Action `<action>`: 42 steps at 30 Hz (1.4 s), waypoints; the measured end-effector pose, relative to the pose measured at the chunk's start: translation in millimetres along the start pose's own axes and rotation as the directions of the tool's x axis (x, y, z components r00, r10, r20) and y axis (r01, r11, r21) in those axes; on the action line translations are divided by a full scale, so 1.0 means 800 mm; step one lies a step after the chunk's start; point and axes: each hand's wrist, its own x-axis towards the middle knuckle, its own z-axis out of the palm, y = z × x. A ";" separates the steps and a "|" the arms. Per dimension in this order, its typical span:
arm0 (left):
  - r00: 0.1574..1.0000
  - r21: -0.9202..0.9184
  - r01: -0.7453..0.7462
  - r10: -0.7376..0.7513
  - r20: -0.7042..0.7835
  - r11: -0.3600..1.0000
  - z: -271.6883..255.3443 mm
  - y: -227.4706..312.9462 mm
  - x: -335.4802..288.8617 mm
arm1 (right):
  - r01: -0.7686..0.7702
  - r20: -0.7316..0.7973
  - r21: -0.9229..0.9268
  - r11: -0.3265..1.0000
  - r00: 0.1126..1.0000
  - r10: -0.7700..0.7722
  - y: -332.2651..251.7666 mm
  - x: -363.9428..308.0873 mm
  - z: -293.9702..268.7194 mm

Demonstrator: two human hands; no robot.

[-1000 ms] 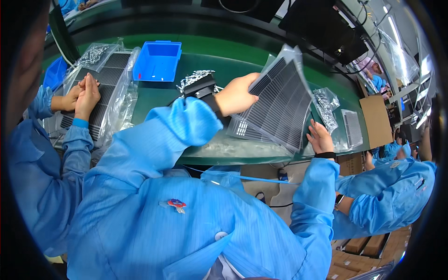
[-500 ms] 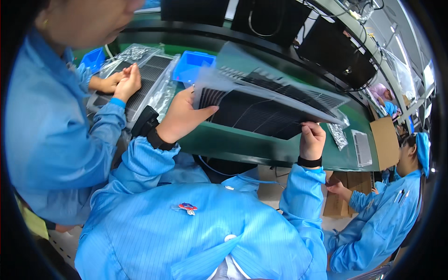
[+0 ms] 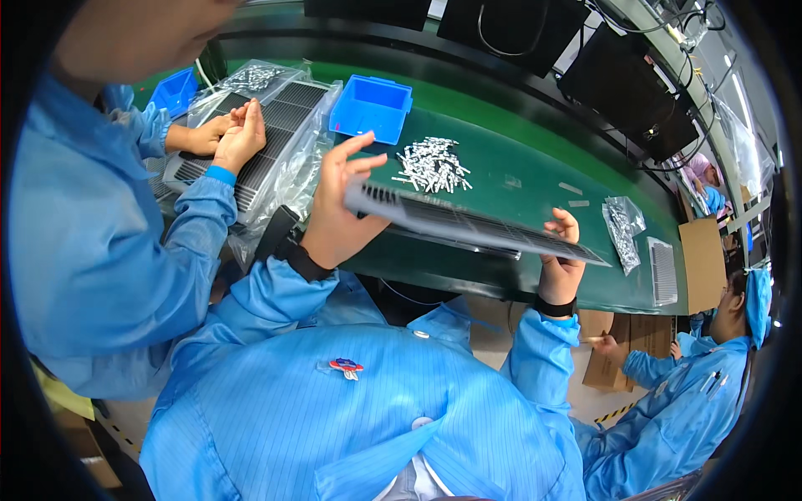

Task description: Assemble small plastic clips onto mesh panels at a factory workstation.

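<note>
Tipped nearly edge-on since half a second ago, the dark striped sheets (image 3: 476, 224) now hang a little lower, slightly blurred, in front of the person's chest above the green surface (image 3: 535, 154). From where I stand, the left hand (image 3: 345, 200) has its fingers opened wide, standing apart around the sheets' left end. At the other end the right hand (image 3: 561, 255) has curled fingers showing above the edge; I can't tell whether it grips or merely steadies them. Beyond the sheets, a loose pile of small silvery pieces (image 3: 433, 165) has come into view, near a blue bin (image 3: 368, 131). Farther right lie a clear bag of silvery pieces (image 3: 622, 234) and a pale slatted panel (image 3: 662, 271).
</note>
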 end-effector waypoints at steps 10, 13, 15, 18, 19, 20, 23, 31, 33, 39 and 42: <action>0.929 0.014 -0.315 0.305 0.211 0.949 -0.040 -0.041 -0.016 | -0.221 0.001 0.450 0.865 0.969 0.248 0.025 -0.036 0.003; 0.926 -0.111 -0.248 0.269 0.266 0.962 -0.039 -0.011 0.005 | -0.320 -0.063 0.308 0.896 0.933 0.355 -0.002 -0.034 -0.021; 0.999 -0.200 0.041 -0.036 0.029 0.979 -0.008 0.036 0.018 | -0.173 -0.248 -0.177 0.969 0.960 0.127 -0.034 -0.041 -0.015; 0.917 0.061 0.383 -0.388 0.097 0.922 0.026 0.057 0.045 | -0.325 -0.026 -0.094 0.941 0.946 0.324 -0.068 -0.030 -0.074; 0.893 0.115 0.407 -0.421 0.155 0.906 0.031 0.044 0.041 | -0.413 -0.012 -0.131 0.901 0.910 0.415 -0.071 -0.036 -0.095; 0.911 -0.058 0.394 -0.382 0.153 0.917 0.042 0.013 0.025 | -0.442 -0.015 -0.141 0.886 0.895 0.445 -0.064 -0.044 -0.112; 0.841 0.523 0.108 -0.358 0.405 0.845 0.037 0.009 0.042 | -0.475 -0.113 -0.163 0.865 0.879 0.462 -0.046 -0.087 -0.158; 0.939 0.905 -0.134 -0.241 0.247 0.404 0.082 -0.090 0.039 | -0.461 -0.201 -0.199 0.865 0.883 0.424 0.039 -0.213 -0.295; 0.974 0.917 -0.092 -0.156 0.163 0.387 0.101 -0.114 0.053 | -0.430 -0.210 -0.206 0.879 0.897 0.389 0.017 -0.197 -0.277; 0.953 0.911 0.126 -0.304 -0.001 0.393 0.131 -0.165 0.139 | -0.424 -0.235 -0.045 0.904 0.884 0.403 0.016 -0.191 -0.254; 0.941 0.910 0.127 -0.339 0.016 0.395 0.128 -0.170 0.150 | -0.443 -0.206 -0.058 0.894 0.882 0.424 0.009 -0.170 -0.244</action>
